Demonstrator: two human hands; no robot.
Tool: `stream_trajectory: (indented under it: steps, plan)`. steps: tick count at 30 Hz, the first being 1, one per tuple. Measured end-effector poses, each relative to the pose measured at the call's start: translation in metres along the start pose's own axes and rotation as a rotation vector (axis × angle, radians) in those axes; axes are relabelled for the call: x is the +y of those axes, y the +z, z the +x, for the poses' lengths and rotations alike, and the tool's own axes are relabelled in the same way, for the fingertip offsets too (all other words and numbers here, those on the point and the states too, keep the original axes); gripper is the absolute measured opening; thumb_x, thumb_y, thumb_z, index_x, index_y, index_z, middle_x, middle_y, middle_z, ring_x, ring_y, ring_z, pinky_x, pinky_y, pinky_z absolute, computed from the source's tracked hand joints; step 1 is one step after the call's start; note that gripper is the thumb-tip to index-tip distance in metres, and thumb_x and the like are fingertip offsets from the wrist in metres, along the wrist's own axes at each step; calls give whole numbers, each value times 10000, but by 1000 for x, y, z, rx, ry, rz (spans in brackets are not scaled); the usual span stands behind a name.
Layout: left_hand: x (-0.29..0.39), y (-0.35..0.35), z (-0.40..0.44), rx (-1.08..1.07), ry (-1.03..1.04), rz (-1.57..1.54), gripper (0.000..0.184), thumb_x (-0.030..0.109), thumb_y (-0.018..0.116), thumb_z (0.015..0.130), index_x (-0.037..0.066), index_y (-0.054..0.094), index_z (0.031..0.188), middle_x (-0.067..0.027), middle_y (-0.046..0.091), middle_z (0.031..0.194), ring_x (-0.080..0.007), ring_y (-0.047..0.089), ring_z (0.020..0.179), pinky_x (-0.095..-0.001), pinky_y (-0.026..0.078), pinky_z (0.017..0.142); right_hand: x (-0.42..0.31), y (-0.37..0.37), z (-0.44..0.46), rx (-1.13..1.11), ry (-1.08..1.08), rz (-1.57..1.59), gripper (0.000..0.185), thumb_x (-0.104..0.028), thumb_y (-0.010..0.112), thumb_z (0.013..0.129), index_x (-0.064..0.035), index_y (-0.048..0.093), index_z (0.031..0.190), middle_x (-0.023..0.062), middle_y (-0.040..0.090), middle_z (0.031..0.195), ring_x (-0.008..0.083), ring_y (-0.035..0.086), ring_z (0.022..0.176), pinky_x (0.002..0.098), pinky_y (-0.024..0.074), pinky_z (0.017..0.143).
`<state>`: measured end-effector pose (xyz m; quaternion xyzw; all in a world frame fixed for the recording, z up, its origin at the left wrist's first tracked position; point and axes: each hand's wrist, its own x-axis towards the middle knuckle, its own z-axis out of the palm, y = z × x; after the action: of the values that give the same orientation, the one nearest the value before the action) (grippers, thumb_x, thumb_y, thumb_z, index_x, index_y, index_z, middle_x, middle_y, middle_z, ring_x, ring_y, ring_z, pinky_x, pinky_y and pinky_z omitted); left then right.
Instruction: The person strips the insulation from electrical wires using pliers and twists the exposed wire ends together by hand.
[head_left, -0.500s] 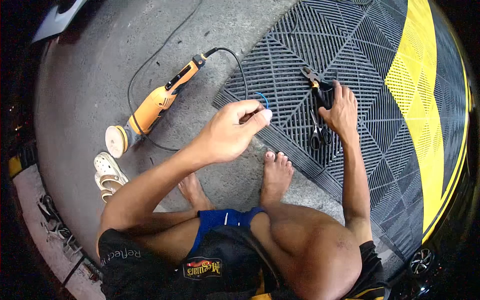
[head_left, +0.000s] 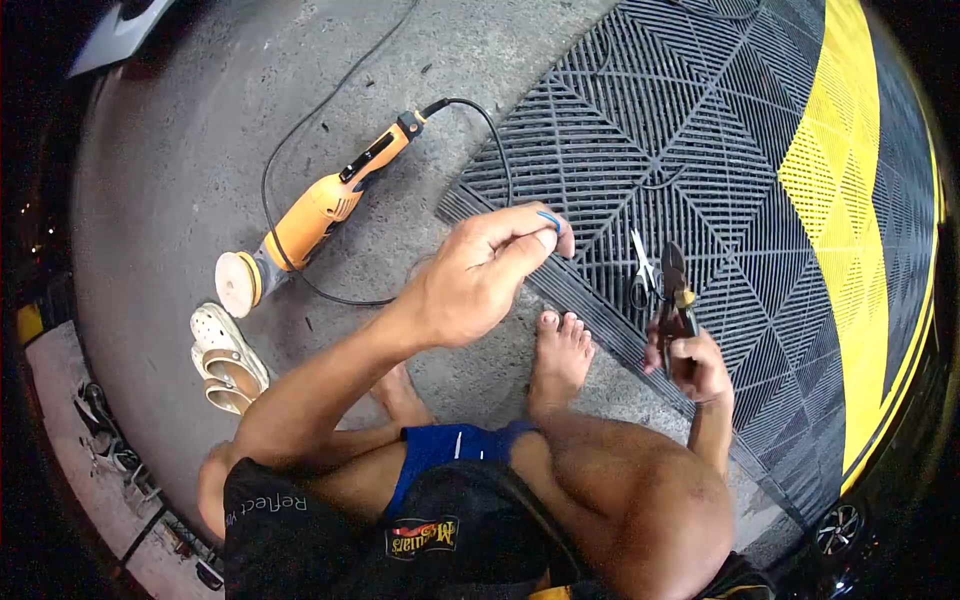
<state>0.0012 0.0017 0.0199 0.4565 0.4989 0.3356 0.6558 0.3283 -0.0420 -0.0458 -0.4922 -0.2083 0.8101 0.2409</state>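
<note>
The right hand (head_left: pixel 704 368) has lifted the pliers (head_left: pixel 674 270) off the mat (head_left: pixel 620 130), so both hands are occupied; the left hand (head_left: pixel 470 290) pinches a blue strip (head_left: pixel 549 217).

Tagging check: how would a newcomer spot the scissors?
Find the black-and-yellow floor mat, then look past the right foot. The scissors lie there unheld, near the pliers in the right hand. Unlike the dark pliers, they have pale blades.
</note>
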Motion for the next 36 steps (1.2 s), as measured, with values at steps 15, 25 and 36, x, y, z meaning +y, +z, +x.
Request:
stream_trajectory:
  steps: [15, 25, 36]
  plan:
    - [6, 4, 1, 128, 232, 176, 285, 133, 487, 972, 29, 537, 711, 55, 415, 625, -14, 333, 587, -226, 274, 491, -26, 96, 35, 111, -446, -634, 463, 116, 477, 818, 7, 500, 1268, 144, 638, 1160, 207, 672, 925, 317, 545, 759]
    - [20, 10, -2, 207, 293, 214, 165, 51, 534, 925, -37, 670, 956, 20, 554, 666, -23, 457, 603, -211, 378, 547, -37, 118, 43, 267, -860, -1028, 641, 174, 558, 679, 7, 446, 1287, 207, 484, 1272, 333, 494, 1227, 384, 432, 1016]
    - [23, 12, -8, 188, 361, 438, 100, -4, 562, 860, -54, 646, 879, -39, 559, 641, -52, 483, 552, -242, 385, 485, -42, 122, 45, 385, -913, -1075, 726, 203, 620, 589, -44, 479, 1257, 174, 458, 1227, 327, 557, 1067, 365, 534, 831]
